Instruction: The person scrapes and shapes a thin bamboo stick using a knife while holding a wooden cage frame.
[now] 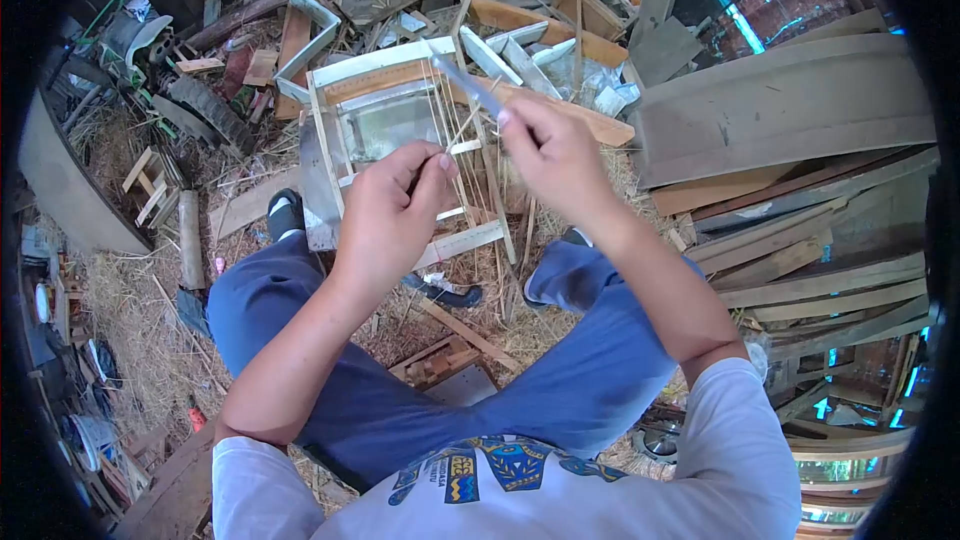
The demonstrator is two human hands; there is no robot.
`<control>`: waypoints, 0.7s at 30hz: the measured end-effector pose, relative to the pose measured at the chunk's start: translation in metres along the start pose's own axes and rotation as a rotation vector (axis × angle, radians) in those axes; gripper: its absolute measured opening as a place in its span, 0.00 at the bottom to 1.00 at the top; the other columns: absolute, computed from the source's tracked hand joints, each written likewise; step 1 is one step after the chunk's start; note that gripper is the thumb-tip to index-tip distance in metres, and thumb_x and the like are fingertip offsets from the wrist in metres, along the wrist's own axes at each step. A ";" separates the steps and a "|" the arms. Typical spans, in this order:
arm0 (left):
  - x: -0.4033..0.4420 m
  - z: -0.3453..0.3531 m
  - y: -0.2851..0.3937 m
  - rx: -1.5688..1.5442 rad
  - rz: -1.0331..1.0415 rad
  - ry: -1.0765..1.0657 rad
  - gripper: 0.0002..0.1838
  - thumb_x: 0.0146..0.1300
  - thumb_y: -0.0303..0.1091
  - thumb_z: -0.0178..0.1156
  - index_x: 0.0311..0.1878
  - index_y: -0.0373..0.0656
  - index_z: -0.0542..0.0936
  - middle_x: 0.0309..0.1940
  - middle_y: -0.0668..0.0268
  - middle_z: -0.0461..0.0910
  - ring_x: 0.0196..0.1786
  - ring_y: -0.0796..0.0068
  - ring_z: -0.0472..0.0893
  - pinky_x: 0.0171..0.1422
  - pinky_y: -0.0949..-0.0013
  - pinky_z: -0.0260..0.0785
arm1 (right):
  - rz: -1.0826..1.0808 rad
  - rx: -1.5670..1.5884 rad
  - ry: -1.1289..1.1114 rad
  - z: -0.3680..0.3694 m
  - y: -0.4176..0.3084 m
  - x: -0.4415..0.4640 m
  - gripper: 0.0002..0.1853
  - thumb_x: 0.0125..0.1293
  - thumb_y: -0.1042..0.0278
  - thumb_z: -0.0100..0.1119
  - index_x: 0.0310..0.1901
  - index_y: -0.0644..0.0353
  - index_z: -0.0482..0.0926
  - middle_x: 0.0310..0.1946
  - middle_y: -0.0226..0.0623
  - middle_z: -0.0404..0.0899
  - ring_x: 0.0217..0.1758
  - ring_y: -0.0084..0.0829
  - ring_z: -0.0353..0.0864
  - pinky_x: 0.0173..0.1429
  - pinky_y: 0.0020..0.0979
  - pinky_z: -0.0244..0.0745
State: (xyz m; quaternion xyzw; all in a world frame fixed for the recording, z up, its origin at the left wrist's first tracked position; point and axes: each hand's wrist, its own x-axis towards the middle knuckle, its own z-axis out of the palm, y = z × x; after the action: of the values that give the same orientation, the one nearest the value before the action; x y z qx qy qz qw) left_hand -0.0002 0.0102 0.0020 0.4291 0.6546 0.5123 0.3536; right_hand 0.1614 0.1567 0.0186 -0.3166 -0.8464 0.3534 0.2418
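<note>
My left hand point(405, 195) is closed, pinching one end of a thin light strip point(463, 128) that slants up to the right. In my right hand point(550, 150) is a knife point(465, 83), its blade pointing up and left, close above the strip. Beyond both hands a wooden frame point(370, 77) with thin upright slats leans over the straw-covered ground. Where the strip's upper end stops is hard to make out.
Scrap wood point(590, 15) is heaped behind the frame. Stacked boards point(790, 105) line the right side. A wheel point(205, 110) and machine parts lie at the upper left. Below the frame is a small wooden block piece point(437, 365) between my legs.
</note>
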 end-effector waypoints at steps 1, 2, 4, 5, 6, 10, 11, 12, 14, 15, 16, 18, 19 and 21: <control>0.000 0.001 0.000 -0.004 0.004 0.005 0.11 0.81 0.31 0.58 0.45 0.33 0.84 0.27 0.63 0.84 0.33 0.83 0.84 0.37 0.71 0.74 | -0.037 -0.035 -0.042 0.005 -0.005 -0.008 0.09 0.77 0.60 0.60 0.43 0.56 0.82 0.26 0.49 0.81 0.29 0.51 0.83 0.34 0.45 0.74; 0.000 0.003 0.001 -0.031 0.029 0.015 0.11 0.81 0.31 0.58 0.46 0.33 0.84 0.26 0.64 0.84 0.32 0.83 0.83 0.37 0.71 0.73 | -0.075 -0.067 -0.083 0.011 -0.010 -0.017 0.10 0.79 0.60 0.59 0.43 0.57 0.83 0.26 0.47 0.80 0.28 0.47 0.82 0.34 0.43 0.74; 0.000 0.002 0.003 -0.053 0.048 0.031 0.11 0.81 0.32 0.58 0.46 0.32 0.84 0.25 0.64 0.83 0.31 0.83 0.82 0.36 0.72 0.72 | -0.116 -0.093 -0.131 0.012 -0.010 -0.015 0.12 0.80 0.60 0.58 0.42 0.58 0.83 0.25 0.44 0.80 0.26 0.43 0.81 0.33 0.41 0.73; 0.000 0.001 0.005 -0.051 0.016 0.007 0.11 0.82 0.32 0.57 0.47 0.33 0.84 0.25 0.70 0.79 0.30 0.86 0.76 0.35 0.74 0.67 | -0.031 0.003 -0.062 0.006 -0.004 -0.008 0.12 0.80 0.60 0.58 0.42 0.59 0.83 0.24 0.42 0.79 0.26 0.38 0.80 0.34 0.39 0.73; 0.000 -0.001 0.007 -0.050 -0.014 -0.015 0.12 0.84 0.32 0.55 0.49 0.34 0.84 0.26 0.76 0.75 0.29 0.89 0.71 0.33 0.76 0.62 | 0.052 0.096 0.006 -0.001 0.003 0.000 0.13 0.80 0.60 0.58 0.42 0.60 0.82 0.24 0.40 0.79 0.26 0.33 0.79 0.34 0.38 0.72; -0.003 -0.003 0.014 -0.058 -0.038 -0.040 0.12 0.84 0.32 0.55 0.50 0.33 0.84 0.26 0.74 0.77 0.29 0.87 0.72 0.34 0.76 0.64 | 0.050 0.019 0.053 -0.018 0.004 0.002 0.13 0.80 0.61 0.59 0.43 0.63 0.82 0.24 0.39 0.76 0.26 0.28 0.74 0.34 0.35 0.69; -0.002 -0.003 0.014 -0.063 -0.033 -0.028 0.12 0.84 0.31 0.55 0.51 0.32 0.84 0.26 0.73 0.77 0.29 0.87 0.73 0.34 0.76 0.65 | -0.063 0.044 0.069 -0.013 0.004 0.000 0.12 0.79 0.62 0.59 0.41 0.62 0.81 0.24 0.42 0.76 0.24 0.36 0.75 0.33 0.37 0.70; 0.000 -0.004 0.015 -0.063 -0.028 -0.017 0.12 0.84 0.31 0.55 0.51 0.32 0.84 0.26 0.72 0.78 0.29 0.86 0.74 0.35 0.76 0.66 | -0.066 0.044 0.067 -0.013 0.003 0.000 0.12 0.79 0.62 0.59 0.41 0.62 0.81 0.24 0.42 0.76 0.24 0.36 0.75 0.33 0.37 0.70; 0.000 -0.004 0.011 -0.064 -0.023 -0.012 0.11 0.83 0.30 0.55 0.51 0.32 0.83 0.26 0.72 0.78 0.29 0.86 0.75 0.35 0.76 0.68 | -0.092 -0.057 -0.022 -0.012 0.004 -0.001 0.10 0.79 0.63 0.59 0.41 0.60 0.82 0.25 0.44 0.77 0.25 0.44 0.76 0.33 0.39 0.71; 0.000 -0.004 0.009 -0.067 -0.019 -0.011 0.11 0.83 0.29 0.56 0.50 0.32 0.83 0.26 0.72 0.78 0.30 0.86 0.76 0.36 0.76 0.69 | -0.092 -0.055 -0.026 -0.012 0.001 -0.002 0.10 0.79 0.63 0.59 0.41 0.60 0.82 0.25 0.44 0.77 0.25 0.44 0.76 0.33 0.39 0.71; -0.001 -0.005 0.008 -0.067 -0.023 -0.009 0.11 0.83 0.29 0.56 0.50 0.32 0.83 0.26 0.72 0.78 0.30 0.86 0.76 0.36 0.76 0.69 | -0.123 -0.083 -0.044 -0.014 -0.003 -0.003 0.10 0.79 0.63 0.59 0.41 0.59 0.81 0.25 0.44 0.77 0.25 0.45 0.76 0.33 0.39 0.71; -0.001 -0.005 0.010 -0.021 -0.009 -0.006 0.09 0.82 0.28 0.56 0.49 0.32 0.83 0.27 0.71 0.78 0.31 0.86 0.77 0.37 0.77 0.71 | -0.154 -0.113 -0.065 -0.015 -0.007 -0.003 0.10 0.78 0.63 0.60 0.41 0.59 0.81 0.25 0.45 0.78 0.25 0.47 0.77 0.33 0.40 0.72; -0.001 -0.005 0.011 -0.022 -0.010 -0.007 0.09 0.82 0.28 0.56 0.49 0.32 0.83 0.27 0.71 0.78 0.31 0.86 0.77 0.37 0.77 0.71 | -0.146 -0.104 -0.051 -0.015 -0.006 -0.002 0.10 0.79 0.63 0.59 0.41 0.59 0.81 0.25 0.44 0.77 0.25 0.46 0.77 0.33 0.39 0.72; -0.001 -0.006 0.012 -0.028 -0.013 -0.010 0.09 0.82 0.29 0.57 0.48 0.34 0.83 0.26 0.73 0.78 0.30 0.87 0.76 0.35 0.77 0.69 | -0.137 -0.098 -0.036 -0.015 -0.003 0.001 0.10 0.79 0.63 0.59 0.40 0.60 0.80 0.24 0.43 0.77 0.25 0.45 0.78 0.33 0.39 0.71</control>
State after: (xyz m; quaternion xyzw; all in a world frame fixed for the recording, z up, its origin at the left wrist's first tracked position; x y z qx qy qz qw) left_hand -0.0031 0.0082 0.0149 0.4221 0.6483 0.5170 0.3663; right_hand 0.1690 0.1621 0.0307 -0.2633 -0.8865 0.2998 0.2344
